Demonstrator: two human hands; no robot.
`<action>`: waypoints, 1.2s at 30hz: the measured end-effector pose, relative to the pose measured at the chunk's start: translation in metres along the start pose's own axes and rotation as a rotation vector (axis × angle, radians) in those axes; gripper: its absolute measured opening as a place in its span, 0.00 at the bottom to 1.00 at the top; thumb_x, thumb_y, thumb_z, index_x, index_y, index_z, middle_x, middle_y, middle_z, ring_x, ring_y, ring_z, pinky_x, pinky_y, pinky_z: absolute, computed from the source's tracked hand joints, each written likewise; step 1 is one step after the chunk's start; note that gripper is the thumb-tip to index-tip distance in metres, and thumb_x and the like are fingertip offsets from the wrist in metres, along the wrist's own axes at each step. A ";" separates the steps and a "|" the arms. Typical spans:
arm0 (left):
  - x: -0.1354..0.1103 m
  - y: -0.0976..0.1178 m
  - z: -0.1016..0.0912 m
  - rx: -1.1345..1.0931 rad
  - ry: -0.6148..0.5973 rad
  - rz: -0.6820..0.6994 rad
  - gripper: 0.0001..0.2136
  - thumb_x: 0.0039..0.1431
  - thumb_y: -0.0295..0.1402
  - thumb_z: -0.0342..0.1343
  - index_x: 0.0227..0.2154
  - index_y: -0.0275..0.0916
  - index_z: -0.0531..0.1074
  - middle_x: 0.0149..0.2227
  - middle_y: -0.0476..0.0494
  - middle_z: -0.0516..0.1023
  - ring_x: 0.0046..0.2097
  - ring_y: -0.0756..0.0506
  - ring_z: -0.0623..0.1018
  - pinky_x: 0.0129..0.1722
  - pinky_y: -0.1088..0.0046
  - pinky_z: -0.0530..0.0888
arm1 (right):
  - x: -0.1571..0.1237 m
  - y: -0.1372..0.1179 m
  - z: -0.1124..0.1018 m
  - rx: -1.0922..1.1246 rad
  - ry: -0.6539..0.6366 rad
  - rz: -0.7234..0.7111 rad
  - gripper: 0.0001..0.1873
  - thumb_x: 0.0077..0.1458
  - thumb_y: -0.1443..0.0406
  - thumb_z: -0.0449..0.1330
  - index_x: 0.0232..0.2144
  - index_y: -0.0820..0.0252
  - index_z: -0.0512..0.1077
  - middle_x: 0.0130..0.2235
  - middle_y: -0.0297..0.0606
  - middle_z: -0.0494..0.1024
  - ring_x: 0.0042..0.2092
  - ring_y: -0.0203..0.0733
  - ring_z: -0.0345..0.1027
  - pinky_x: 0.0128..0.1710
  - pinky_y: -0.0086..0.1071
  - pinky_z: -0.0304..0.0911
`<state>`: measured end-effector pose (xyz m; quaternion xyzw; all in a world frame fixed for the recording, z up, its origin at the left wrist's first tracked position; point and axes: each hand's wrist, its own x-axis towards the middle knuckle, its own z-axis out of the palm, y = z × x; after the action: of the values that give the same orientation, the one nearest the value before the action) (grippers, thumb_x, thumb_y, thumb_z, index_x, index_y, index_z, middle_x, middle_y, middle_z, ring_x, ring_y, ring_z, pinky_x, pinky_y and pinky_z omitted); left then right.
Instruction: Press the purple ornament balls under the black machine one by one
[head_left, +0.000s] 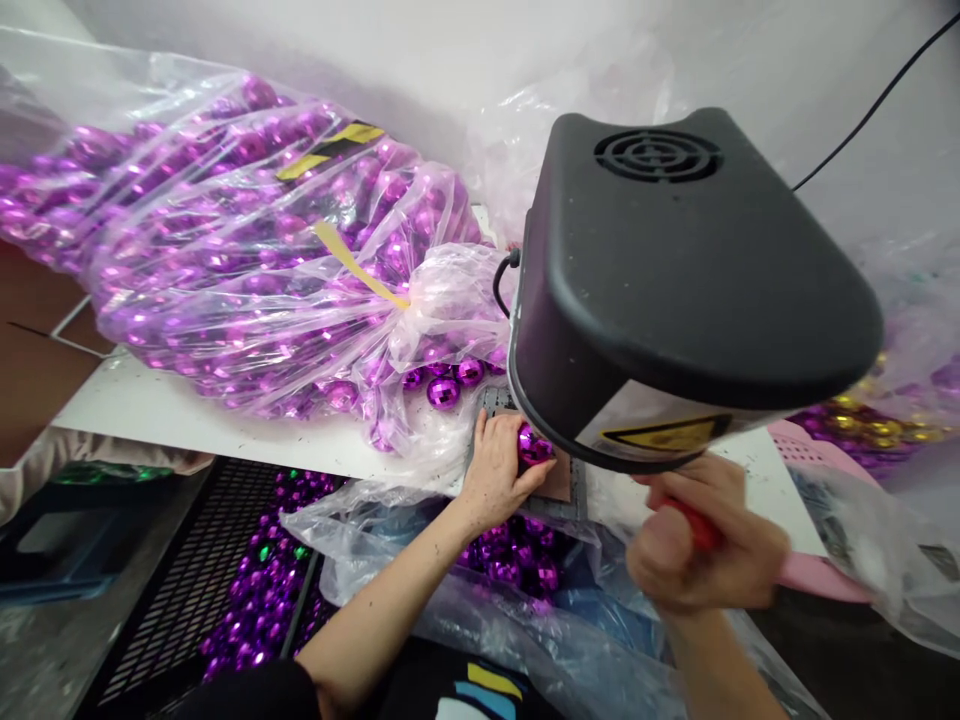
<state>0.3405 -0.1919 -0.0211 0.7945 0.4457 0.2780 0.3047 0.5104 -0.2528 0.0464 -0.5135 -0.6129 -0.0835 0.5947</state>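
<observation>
My left hand (496, 468) is closed round a shiny purple ball (533, 445), holding it on a small grey plate (568, 492) under the black machine head (675, 290). My right hand (701, 545) sits lower right, blurred, its fingers wrapped round a red handle (694, 525). The machine head hides most of the plate and the space beneath it.
A big clear plastic bag of purple balls (225, 240) lies on the white table (157, 410) at left. Another open bag of purple balls (510, 560) sits below the table edge. A pink basket (806, 445) and gold balls (870, 425) are at right. A black grid crate (202, 580) stands lower left.
</observation>
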 end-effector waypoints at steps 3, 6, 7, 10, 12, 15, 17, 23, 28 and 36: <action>0.002 0.000 0.001 -0.010 -0.005 0.011 0.16 0.63 0.40 0.56 0.52 0.42 0.69 0.52 0.37 0.75 0.58 0.36 0.72 0.66 0.44 0.59 | 0.038 -0.018 -0.007 0.041 0.110 0.052 0.11 0.55 0.61 0.59 0.39 0.60 0.74 0.28 0.34 0.72 0.30 0.37 0.68 0.36 0.39 0.70; 0.000 0.001 -0.001 -0.048 0.044 0.017 0.17 0.63 0.40 0.57 0.52 0.40 0.67 0.51 0.37 0.75 0.56 0.37 0.72 0.65 0.44 0.58 | 0.076 -0.026 -0.003 -0.063 0.212 0.083 0.13 0.59 0.59 0.58 0.32 0.64 0.76 0.25 0.33 0.69 0.25 0.27 0.63 0.24 0.24 0.57; -0.004 0.001 -0.004 -0.074 0.077 0.024 0.18 0.63 0.40 0.57 0.53 0.39 0.66 0.50 0.37 0.74 0.56 0.37 0.72 0.65 0.44 0.59 | 0.086 -0.027 0.000 -0.092 0.222 0.088 0.16 0.60 0.57 0.58 0.30 0.65 0.75 0.22 0.32 0.66 0.23 0.24 0.59 0.23 0.22 0.53; -0.027 0.004 -0.014 -0.158 0.123 0.058 0.22 0.63 0.39 0.57 0.57 0.40 0.62 0.52 0.37 0.72 0.56 0.38 0.71 0.62 0.49 0.64 | 0.104 -0.025 0.004 -0.090 0.208 0.108 0.22 0.61 0.53 0.56 0.26 0.66 0.72 0.18 0.29 0.57 0.22 0.22 0.53 0.22 0.19 0.49; -0.048 0.008 -0.022 -0.153 0.055 0.069 0.24 0.63 0.36 0.57 0.60 0.43 0.60 0.56 0.37 0.69 0.58 0.38 0.70 0.61 0.53 0.67 | 0.106 -0.023 0.005 -0.043 0.188 0.143 0.22 0.61 0.52 0.57 0.27 0.66 0.72 0.18 0.29 0.56 0.22 0.23 0.52 0.21 0.20 0.48; -0.071 0.013 -0.034 -0.086 -0.080 0.070 0.30 0.61 0.35 0.60 0.64 0.46 0.56 0.60 0.36 0.64 0.62 0.38 0.66 0.62 0.55 0.67 | 0.104 -0.023 0.005 -0.011 0.178 0.193 0.21 0.59 0.52 0.58 0.28 0.65 0.72 0.20 0.29 0.56 0.22 0.24 0.53 0.21 0.22 0.52; -0.070 0.010 -0.044 -0.062 -0.102 0.089 0.34 0.59 0.40 0.62 0.66 0.45 0.55 0.62 0.36 0.63 0.63 0.37 0.65 0.63 0.55 0.67 | 0.102 -0.024 0.004 -0.019 0.182 0.207 0.21 0.59 0.52 0.59 0.28 0.65 0.73 0.20 0.29 0.56 0.23 0.25 0.53 0.21 0.22 0.52; 0.000 -0.039 -0.078 0.282 0.313 -0.127 0.17 0.67 0.37 0.53 0.55 0.36 0.68 0.54 0.32 0.72 0.58 0.35 0.70 0.59 0.52 0.68 | 0.103 -0.023 0.005 -0.034 0.208 0.225 0.20 0.58 0.50 0.58 0.28 0.62 0.73 0.19 0.28 0.55 0.22 0.26 0.52 0.21 0.25 0.51; 0.029 -0.065 -0.080 0.265 0.154 -0.293 0.22 0.61 0.38 0.60 0.56 0.38 0.70 0.50 0.33 0.74 0.51 0.34 0.75 0.54 0.51 0.70 | 0.109 -0.024 0.007 -0.039 0.184 0.265 0.21 0.58 0.49 0.57 0.27 0.61 0.71 0.18 0.28 0.59 0.22 0.26 0.54 0.22 0.25 0.52; 0.001 -0.049 -0.104 -1.176 0.065 -0.378 0.25 0.54 0.37 0.68 0.55 0.43 0.72 0.51 0.41 0.76 0.48 0.43 0.77 0.46 0.67 0.74 | 0.129 -0.012 0.017 -0.005 0.140 0.315 0.23 0.58 0.49 0.55 0.24 0.62 0.67 0.18 0.27 0.59 0.23 0.27 0.53 0.25 0.29 0.48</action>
<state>0.2403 -0.1462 0.0123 0.3918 0.3600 0.4423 0.7220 0.5212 -0.1781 0.1528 -0.5976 -0.4819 -0.0266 0.6403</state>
